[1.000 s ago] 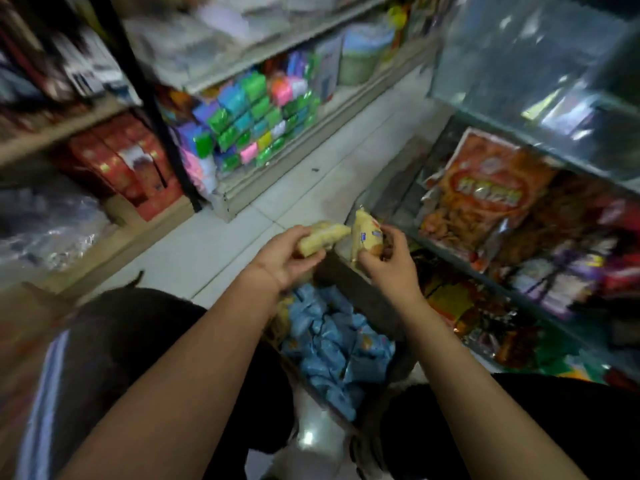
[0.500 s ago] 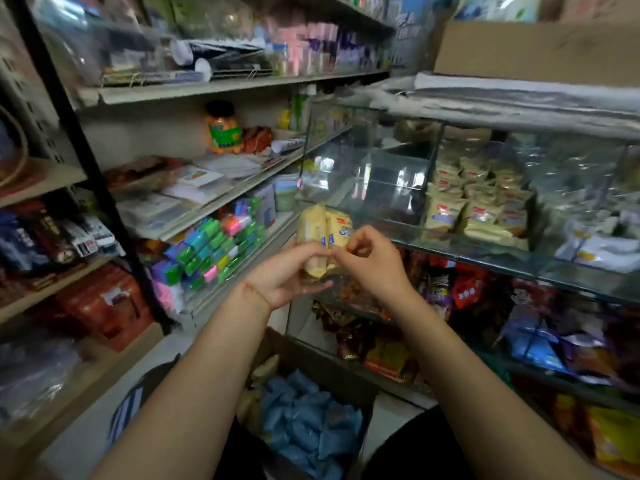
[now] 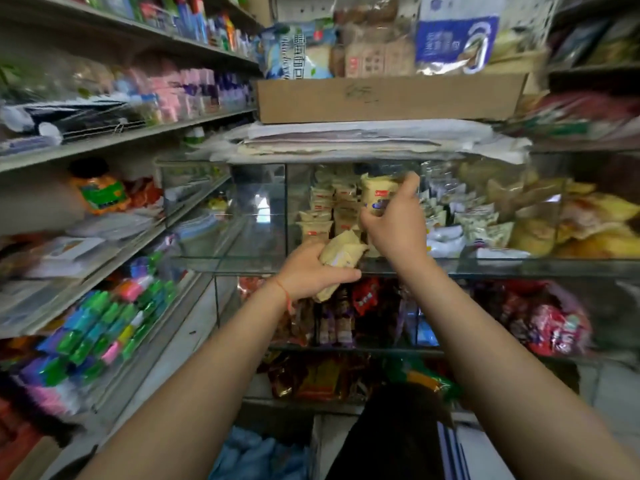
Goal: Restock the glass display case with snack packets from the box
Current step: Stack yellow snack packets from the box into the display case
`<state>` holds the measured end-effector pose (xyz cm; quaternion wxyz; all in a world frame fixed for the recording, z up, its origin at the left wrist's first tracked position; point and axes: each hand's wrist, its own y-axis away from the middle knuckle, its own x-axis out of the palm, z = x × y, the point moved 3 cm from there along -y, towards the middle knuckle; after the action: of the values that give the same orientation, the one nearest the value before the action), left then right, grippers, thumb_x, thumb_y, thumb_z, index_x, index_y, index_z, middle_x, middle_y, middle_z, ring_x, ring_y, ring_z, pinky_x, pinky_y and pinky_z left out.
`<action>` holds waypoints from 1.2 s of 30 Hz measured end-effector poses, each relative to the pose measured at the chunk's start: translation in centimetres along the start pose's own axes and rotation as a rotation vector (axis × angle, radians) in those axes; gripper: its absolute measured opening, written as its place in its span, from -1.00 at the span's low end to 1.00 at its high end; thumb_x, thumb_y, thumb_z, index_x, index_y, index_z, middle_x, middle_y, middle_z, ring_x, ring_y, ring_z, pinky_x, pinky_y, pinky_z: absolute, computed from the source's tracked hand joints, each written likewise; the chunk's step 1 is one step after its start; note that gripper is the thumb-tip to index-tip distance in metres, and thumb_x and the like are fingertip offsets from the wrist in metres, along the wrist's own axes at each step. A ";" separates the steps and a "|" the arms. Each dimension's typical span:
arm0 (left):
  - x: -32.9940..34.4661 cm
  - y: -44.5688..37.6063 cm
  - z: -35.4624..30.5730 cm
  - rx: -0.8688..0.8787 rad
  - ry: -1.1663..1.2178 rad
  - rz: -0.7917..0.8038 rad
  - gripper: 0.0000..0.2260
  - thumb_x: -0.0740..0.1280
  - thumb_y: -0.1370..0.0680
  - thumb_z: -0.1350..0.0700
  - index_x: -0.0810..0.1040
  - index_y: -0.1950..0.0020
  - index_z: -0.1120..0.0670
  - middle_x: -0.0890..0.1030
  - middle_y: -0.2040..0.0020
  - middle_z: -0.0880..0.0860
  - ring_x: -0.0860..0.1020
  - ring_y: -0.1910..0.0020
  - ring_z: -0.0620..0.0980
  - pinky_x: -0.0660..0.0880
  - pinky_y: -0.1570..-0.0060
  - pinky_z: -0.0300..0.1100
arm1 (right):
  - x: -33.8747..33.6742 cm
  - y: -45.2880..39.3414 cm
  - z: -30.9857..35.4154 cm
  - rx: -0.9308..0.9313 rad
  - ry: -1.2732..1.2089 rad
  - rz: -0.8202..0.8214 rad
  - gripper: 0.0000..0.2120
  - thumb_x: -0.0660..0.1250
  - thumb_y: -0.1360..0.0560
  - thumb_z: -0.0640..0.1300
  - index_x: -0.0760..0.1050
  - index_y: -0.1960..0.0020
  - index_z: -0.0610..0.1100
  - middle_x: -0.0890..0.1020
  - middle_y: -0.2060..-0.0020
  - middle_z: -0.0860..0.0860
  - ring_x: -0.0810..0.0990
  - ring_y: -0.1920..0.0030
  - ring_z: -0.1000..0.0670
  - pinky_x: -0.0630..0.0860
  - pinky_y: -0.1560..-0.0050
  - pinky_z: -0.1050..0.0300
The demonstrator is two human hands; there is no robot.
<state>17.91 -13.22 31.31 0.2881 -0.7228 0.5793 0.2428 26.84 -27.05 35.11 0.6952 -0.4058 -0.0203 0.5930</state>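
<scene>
Right hand (image 3: 393, 225) — fingers pinching an upright yellow packet (image 3: 377, 195), stacked packets (image 3: 329, 209) just left of them; left hand (image 3: 308, 271) grips a spare packet (image 3: 341, 252), lower, farther out.

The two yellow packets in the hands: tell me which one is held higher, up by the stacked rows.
The packet in the right hand, the upright yellow packet with a red label. The left hand grips its tilted packet lower, at the glass shelf edge.

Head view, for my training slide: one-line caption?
Right hand lifts a yellow snack packet into the glass display case; left hand holds another.
</scene>
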 end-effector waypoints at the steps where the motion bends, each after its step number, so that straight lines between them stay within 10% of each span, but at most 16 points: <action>1: 0.7 -0.5 -0.2 0.038 -0.091 0.031 -0.53 0.51 -0.37 -0.15 0.56 -0.21 0.00 0.46 -0.18 -0.11 0.43 -0.21 -0.12 0.31 -0.07 -0.32 | -0.1 -0.7 -0.5 0.012 0.106 0.047 -0.24 0.41 -0.43 -0.06 0.03 -0.46 -0.08 0.49 -0.16 -0.23 0.59 0.05 -0.20 0.46 0.20 0.06; 10: 2.6 -2.3 0.9 0.106 -0.468 0.115 -0.25 0.45 -0.35 -0.28 0.46 -0.39 0.15 0.17 -0.55 -0.01 0.12 -0.49 0.02 0.11 -0.42 -0.16 | 3.8 -3.2 -3.7 0.082 0.721 0.542 -0.50 0.22 -0.56 -0.23 0.20 -0.47 -0.24 0.50 -0.27 -0.23 0.49 -0.27 -0.20 0.50 -0.11 -0.01; 20: 2.0 -3.1 0.3 0.091 -0.458 0.157 -0.20 0.42 -0.38 -0.31 0.35 -0.48 0.11 0.28 -0.51 -0.02 0.22 -0.45 0.01 0.17 -0.37 -0.18 | 5.5 -4.5 -4.9 0.174 0.783 0.530 -0.39 0.24 -0.55 -0.28 0.04 -0.51 -0.25 0.45 -0.33 -0.20 0.46 -0.31 -0.17 0.51 -0.03 0.01; 26: 1.2 -3.3 0.5 0.008 -0.085 0.093 -0.48 0.48 -0.37 -0.23 0.56 -0.23 -0.01 0.50 -0.22 -0.10 0.49 -0.18 -0.08 0.42 -0.12 -0.21 | 5.1 -5.6 -3.6 0.046 0.833 0.582 -0.52 0.28 -0.56 -0.19 0.29 -0.43 -0.25 0.46 -0.34 -0.16 0.47 -0.32 -0.10 0.46 -0.22 0.10; 29: 0.9 -3.4 0.3 -0.009 0.030 -0.021 -0.62 0.48 -0.33 -0.26 0.61 0.01 -0.04 0.57 0.03 -0.11 0.57 0.05 -0.09 0.52 0.09 -0.18 | 3.9 -6.1 -2.8 0.051 0.626 0.478 -0.63 0.20 -0.56 -0.24 0.37 -0.35 -0.27 0.46 -0.27 -0.24 0.48 -0.27 -0.19 0.48 -0.17 0.02; 33: 0.3 -3.4 -1.2 -0.027 0.189 -0.214 -0.74 0.43 -0.42 -0.14 0.58 -0.01 -0.04 0.62 0.11 -0.10 0.57 0.16 -0.15 0.44 0.27 -0.25 | 1.4 -5.8 -0.6 0.064 -0.101 0.391 -0.77 0.19 -0.58 -0.12 0.57 0.04 -0.21 0.62 0.21 -0.17 0.61 0.29 -0.14 0.51 0.29 0.07; 36: 0.2 -3.3 -1.9 -0.162 0.662 0.060 -0.80 0.28 -0.54 -0.07 0.50 -0.02 0.05 0.61 0.22 0.05 0.56 0.29 -0.02 0.33 0.46 -0.28 | -0.1 -4.3 1.3 0.103 -0.485 0.651 -0.68 0.19 -0.60 0.06 0.59 -0.02 -0.15 0.64 0.16 -0.10 0.55 0.42 0.00 0.40 0.47 0.19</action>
<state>21.23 -14.17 32.93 0.0188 -0.7657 0.6412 0.0483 29.60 -26.32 38.51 0.4657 -0.2041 -0.0246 0.8608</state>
